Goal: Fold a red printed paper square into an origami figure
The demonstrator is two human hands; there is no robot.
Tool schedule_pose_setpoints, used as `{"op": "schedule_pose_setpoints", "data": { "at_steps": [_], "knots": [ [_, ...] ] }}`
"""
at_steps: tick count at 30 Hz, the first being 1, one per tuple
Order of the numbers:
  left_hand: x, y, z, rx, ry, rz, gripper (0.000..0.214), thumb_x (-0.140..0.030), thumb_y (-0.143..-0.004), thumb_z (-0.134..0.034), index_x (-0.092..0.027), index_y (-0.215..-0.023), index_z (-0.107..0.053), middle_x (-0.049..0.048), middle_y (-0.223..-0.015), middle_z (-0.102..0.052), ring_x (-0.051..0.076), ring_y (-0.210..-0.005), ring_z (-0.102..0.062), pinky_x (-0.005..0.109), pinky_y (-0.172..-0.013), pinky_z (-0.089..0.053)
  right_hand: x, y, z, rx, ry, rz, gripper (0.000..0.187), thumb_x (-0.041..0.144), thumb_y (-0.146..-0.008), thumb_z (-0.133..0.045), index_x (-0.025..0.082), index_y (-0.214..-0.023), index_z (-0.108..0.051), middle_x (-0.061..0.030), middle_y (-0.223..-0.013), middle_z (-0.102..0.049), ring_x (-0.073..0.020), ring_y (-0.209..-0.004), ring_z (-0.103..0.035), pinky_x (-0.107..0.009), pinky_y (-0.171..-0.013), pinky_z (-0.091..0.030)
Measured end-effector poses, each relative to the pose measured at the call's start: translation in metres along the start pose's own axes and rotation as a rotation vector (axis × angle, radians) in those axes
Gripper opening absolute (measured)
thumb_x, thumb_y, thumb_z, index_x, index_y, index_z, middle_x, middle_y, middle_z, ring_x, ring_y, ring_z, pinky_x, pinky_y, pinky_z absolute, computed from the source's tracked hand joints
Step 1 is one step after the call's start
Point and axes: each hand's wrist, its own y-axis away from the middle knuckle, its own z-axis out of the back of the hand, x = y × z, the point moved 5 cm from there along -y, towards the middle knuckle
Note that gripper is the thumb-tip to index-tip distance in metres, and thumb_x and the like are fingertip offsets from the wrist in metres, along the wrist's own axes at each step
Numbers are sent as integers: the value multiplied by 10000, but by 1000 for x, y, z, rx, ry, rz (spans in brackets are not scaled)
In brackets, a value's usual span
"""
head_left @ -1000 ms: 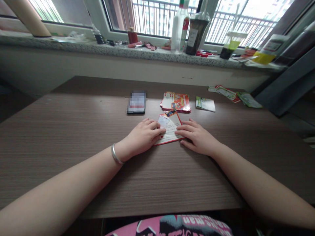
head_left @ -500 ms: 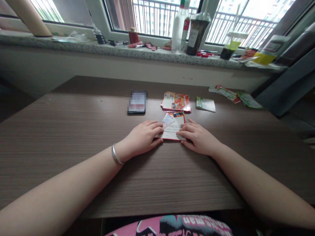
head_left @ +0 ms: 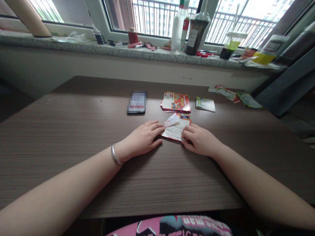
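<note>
A red and white paper card lies on the brown wooden table in front of me, one corner folded over. My left hand rests flat beside it, fingers stretched out, fingertips touching its left edge near the folded flap. My right hand has its fingers curled and pinches the card's lower right corner. A silver bracelet circles my left wrist.
Behind the card sit a stack of red cards, a phone, a green-white card pile and more leaflets at the far right. The window sill holds bottles, drink cups and small items.
The card has turned and shifted right between my hands. Its corner flap has folded further over. My right hand's fingers have curled from flat into a pinch on its corner.
</note>
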Motion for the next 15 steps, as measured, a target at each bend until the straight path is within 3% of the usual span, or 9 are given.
{"op": "schedule_pose_setpoints", "data": {
  "at_steps": [7, 15],
  "knots": [
    [0, 0, 1, 27, 32, -13, 463, -357, -958, -484, -187, -1389, -490, 81, -1475, -474, 269, -1385, -391, 443, -1156, -330, 9, 3, -1, 23, 134, 128, 225, 235, -942, -449, 168, -846, -641, -81, -895, -669, -194, -813, -573, -314, -733, -426],
    [-2, 0, -1, 94, 2, -26, 484, -368, -976, -461, -243, -1443, -428, 78, -1520, -412, 283, -1415, -349, 512, -1168, -269, 10, 6, 2, 6, 128, 128, 248, 268, -964, -457, 173, -839, -648, -66, -908, -713, -179, -802, -629, -298, -695, -421]
  ]
}}
